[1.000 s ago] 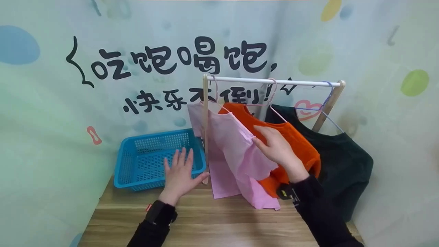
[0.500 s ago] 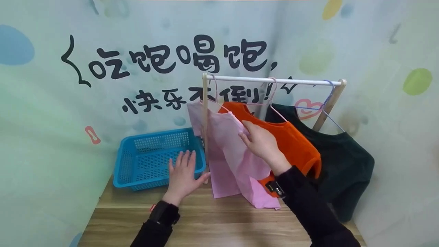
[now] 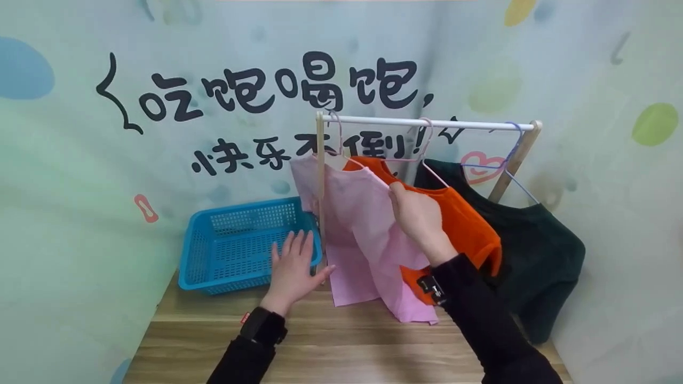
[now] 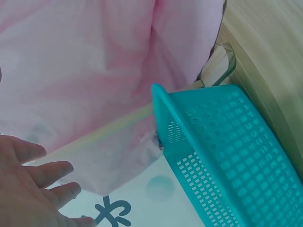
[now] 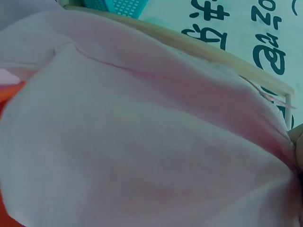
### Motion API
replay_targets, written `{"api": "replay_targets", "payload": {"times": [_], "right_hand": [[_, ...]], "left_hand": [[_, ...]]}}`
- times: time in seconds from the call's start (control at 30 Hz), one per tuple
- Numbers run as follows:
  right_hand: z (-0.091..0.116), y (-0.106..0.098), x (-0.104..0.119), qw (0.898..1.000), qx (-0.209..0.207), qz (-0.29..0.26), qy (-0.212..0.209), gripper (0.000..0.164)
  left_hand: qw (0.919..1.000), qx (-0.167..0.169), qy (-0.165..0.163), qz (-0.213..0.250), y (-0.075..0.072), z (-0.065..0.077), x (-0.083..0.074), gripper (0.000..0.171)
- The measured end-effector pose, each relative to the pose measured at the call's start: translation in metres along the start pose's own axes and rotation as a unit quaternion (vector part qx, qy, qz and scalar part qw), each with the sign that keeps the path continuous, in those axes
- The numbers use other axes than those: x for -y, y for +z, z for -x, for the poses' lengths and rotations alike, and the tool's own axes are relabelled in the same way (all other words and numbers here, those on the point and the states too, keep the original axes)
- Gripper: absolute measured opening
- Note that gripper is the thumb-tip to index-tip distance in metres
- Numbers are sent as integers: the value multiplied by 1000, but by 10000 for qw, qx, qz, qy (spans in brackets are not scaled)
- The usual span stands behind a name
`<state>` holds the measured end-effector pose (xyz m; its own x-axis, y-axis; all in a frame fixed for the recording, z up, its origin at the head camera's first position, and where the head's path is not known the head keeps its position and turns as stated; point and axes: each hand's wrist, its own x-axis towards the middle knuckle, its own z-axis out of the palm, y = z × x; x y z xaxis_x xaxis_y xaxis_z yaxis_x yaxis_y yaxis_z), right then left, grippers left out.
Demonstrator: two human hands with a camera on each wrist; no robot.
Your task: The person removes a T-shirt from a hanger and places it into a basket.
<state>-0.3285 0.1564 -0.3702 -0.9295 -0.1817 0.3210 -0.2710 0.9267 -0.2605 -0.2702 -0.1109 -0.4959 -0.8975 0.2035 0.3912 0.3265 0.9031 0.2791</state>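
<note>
A pink shirt hangs from a light pink hanger at the left end of a small clothes rack. My right hand pinches the shirt by its right shoulder edge; in the right wrist view, pink cloth fills most of the frame and the hand shows only at the right edge. With fingers spread, my left hand is in front of the blue basket, holding nothing. In the left wrist view its fingers show apart from the basket wall.
Behind the pink shirt, an orange garment and a dark green one hang on their own hangers. The rack's left post stands beside the basket. A wooden table lies below, with a printed cloth backdrop around it.
My right hand has come to the pink shirt's shoulder, taken hold of it and shifted it slightly right. My left hand has drifted a little to the right, fingers still spread.
</note>
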Motion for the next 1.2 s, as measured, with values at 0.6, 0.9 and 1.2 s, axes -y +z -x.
{"api": "replay_targets", "payload": {"times": [0.6, 0.9, 1.2], "right_hand": [[60, -12, -91, 9745, -2096, -121, -795, 10], [112, 14, -127, 9760, -1934, -208, -983, 12], [140, 29, -151, 9679, -1913, -98, -1625, 22]], "left_hand": [[9997, -107, -62, 188, 2, -1, -3, 90], [9989, -271, 72, 379, 6, -2, -4, 85], [9982, -264, 211, 499, 8, -3, -6, 81]]}}
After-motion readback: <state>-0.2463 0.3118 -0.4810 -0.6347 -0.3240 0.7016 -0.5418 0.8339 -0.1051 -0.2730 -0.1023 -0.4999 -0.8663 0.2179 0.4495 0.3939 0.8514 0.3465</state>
